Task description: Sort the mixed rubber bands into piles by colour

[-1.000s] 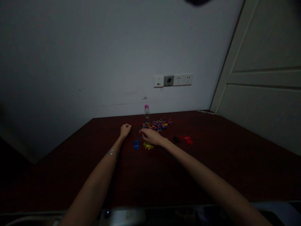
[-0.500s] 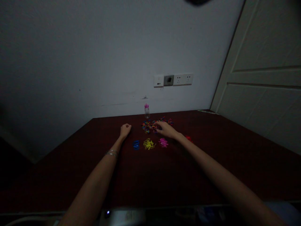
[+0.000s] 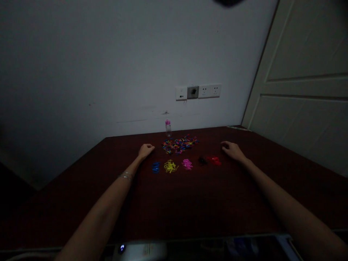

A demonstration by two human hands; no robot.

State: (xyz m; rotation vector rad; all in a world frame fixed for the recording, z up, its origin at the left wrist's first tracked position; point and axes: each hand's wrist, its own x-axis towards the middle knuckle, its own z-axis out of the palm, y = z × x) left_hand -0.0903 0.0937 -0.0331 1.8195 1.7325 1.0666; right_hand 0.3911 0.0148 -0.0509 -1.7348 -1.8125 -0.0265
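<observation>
On the table, a mixed heap of small coloured loops like rubber bands (image 3: 181, 144) lies between my two hands. My left hand (image 3: 146, 150) rests left of the heap, fingers curled together; whether anything is in them is hidden. To the right, beyond a little red pile (image 3: 215, 161), my right hand (image 3: 233, 150) has its fingers bent in and closed, contents too small to see. Nearer me runs a row of sorted piles: blue bands (image 3: 156, 167), yellow bands (image 3: 170, 166), pink bands (image 3: 187, 164) and a dark pile (image 3: 202, 160) touching or close to the red one.
A clear bottle with a pink top (image 3: 168, 128) stands behind the heap, near the wall. Wall sockets (image 3: 198, 92) are above the dark red table (image 3: 190, 203). A white door (image 3: 301, 87) stands at the right. Below the table's front edge a white object (image 3: 144, 251) shows.
My right hand has left the mixed heap and moved right, past the red pile, uncovering the dark and red piles. My left hand stays in place, its fingers slightly less curled.
</observation>
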